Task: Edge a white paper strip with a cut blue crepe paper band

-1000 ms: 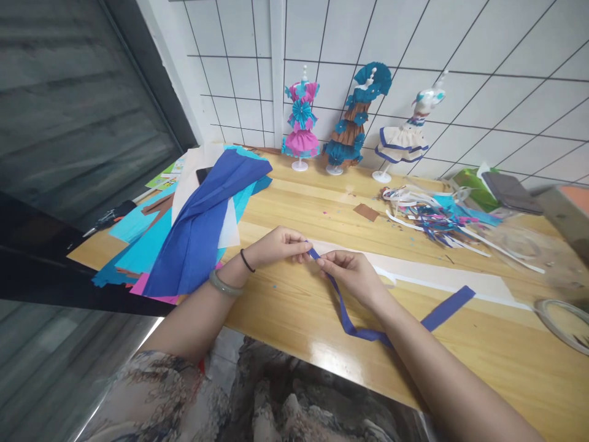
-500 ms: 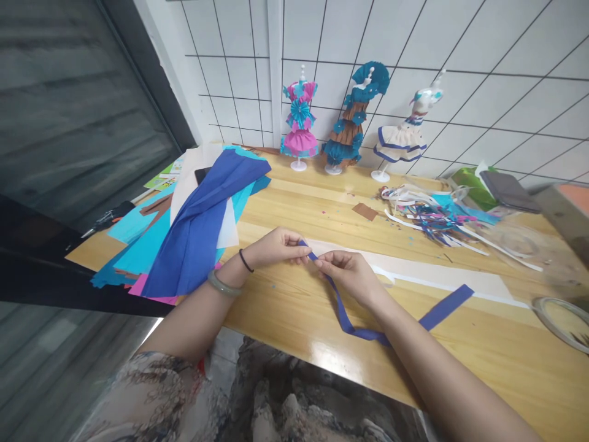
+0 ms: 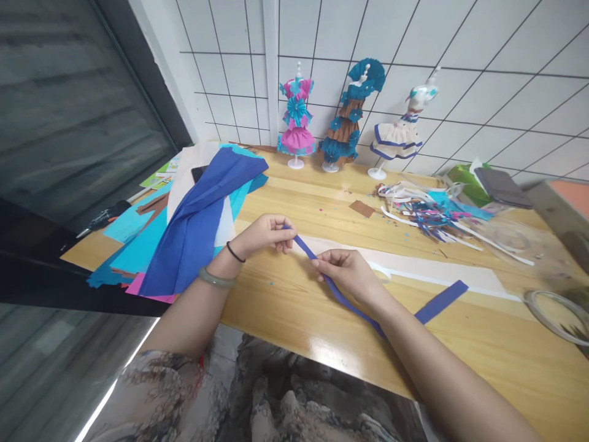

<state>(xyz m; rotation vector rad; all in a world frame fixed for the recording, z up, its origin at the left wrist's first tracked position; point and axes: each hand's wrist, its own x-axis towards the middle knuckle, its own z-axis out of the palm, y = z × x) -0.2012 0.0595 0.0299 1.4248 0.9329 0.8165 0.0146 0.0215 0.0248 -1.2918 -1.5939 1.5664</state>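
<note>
Left hand (image 3: 267, 235) and right hand (image 3: 347, 273) fingers (image 3: 324, 267) pinch 1 blue strip (image 3: 304, 247), while white material (image 3: 476, 166) pokes up at 1 green packet (image 3: 467, 184).

From where I stand, no lettering can be read; the print on the green-and-white paper (image 3: 162, 172), far left, is too small.

Long blue strip (image 3: 440, 302), narrow part slanting, wider end on table (image 3: 276, 307)

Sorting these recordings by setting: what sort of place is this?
Probably a craft workspace, judging by the dressed miniature mannequins, the coloured sheets and the pile of cut scraps.
</note>
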